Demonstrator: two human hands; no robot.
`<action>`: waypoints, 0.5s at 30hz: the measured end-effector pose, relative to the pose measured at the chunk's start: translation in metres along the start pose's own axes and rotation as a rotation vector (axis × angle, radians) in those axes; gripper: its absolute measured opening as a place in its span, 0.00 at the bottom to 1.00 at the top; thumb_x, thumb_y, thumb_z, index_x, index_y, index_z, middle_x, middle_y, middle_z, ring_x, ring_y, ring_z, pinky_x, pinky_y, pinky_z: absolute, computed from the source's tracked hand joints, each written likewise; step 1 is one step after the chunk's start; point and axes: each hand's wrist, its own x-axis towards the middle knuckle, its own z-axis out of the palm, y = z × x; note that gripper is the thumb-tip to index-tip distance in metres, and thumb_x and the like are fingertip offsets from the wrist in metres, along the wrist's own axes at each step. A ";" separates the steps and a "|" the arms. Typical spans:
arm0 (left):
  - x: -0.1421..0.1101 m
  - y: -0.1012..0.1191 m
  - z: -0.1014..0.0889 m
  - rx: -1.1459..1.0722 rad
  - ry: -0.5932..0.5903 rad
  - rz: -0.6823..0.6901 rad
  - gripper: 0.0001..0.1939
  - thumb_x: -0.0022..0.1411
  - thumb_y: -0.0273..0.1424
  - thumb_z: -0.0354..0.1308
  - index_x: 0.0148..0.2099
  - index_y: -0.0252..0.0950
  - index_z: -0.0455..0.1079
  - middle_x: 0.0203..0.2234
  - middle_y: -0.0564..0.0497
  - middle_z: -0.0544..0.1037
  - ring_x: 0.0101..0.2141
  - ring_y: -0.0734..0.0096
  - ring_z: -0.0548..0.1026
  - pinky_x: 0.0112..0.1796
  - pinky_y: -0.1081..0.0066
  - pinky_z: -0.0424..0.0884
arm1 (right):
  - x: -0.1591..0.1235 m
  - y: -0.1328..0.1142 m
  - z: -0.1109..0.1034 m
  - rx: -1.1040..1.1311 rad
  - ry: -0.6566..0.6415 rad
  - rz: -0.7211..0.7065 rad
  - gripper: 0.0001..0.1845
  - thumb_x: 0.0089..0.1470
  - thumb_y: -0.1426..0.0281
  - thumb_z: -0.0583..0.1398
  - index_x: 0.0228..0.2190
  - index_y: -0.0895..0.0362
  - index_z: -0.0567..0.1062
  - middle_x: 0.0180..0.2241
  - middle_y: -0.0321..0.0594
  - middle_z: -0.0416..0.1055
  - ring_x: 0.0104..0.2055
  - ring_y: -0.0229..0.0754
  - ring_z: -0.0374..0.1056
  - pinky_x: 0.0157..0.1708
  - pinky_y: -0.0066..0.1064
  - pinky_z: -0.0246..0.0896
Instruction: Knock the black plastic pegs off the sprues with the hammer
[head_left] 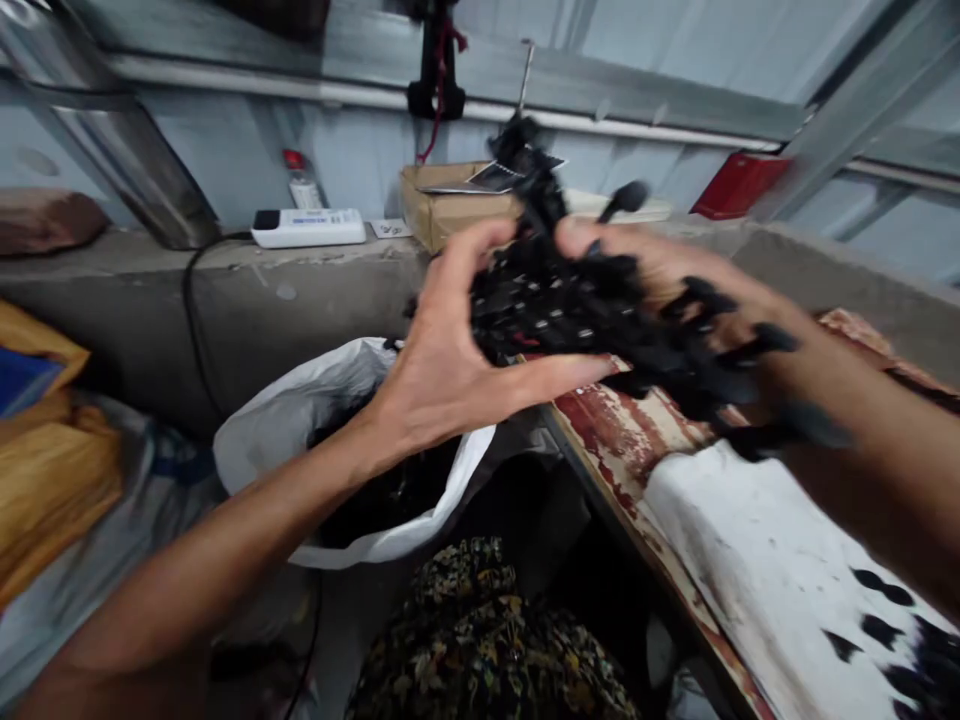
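Both my hands cup a heap of small black plastic parts (592, 310) in mid-air, above the edge of a worn table (637, 440). My left hand (457, 350) curls round the left side of the heap. From the right, my right hand (675, 270) closes over it, partly hidden by the parts. Several pieces stick out or hang off the right side. Below my left hand stands an open white plastic bag (300, 410) with dark contents. More black parts (892, 610) lie on the white sheet (757, 560) at the lower right.
A concrete ledge (225, 270) runs along the back, bearing a white power strip (307, 227), a small bottle (301, 185) and a cardboard box (450, 205). Yellow bags (52, 470) lie at left. Patterned fabric (487, 640) shows at the bottom.
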 end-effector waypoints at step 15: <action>-0.110 -0.124 -0.074 0.735 -0.606 -0.325 0.26 0.58 0.42 0.55 0.56 0.36 0.69 0.55 0.38 0.71 0.56 0.45 0.67 0.55 0.50 0.64 | 0.051 0.132 0.020 -0.520 0.163 -0.194 0.22 0.51 0.57 0.61 0.44 0.58 0.76 0.47 0.51 0.71 0.49 0.58 0.68 0.53 0.53 0.60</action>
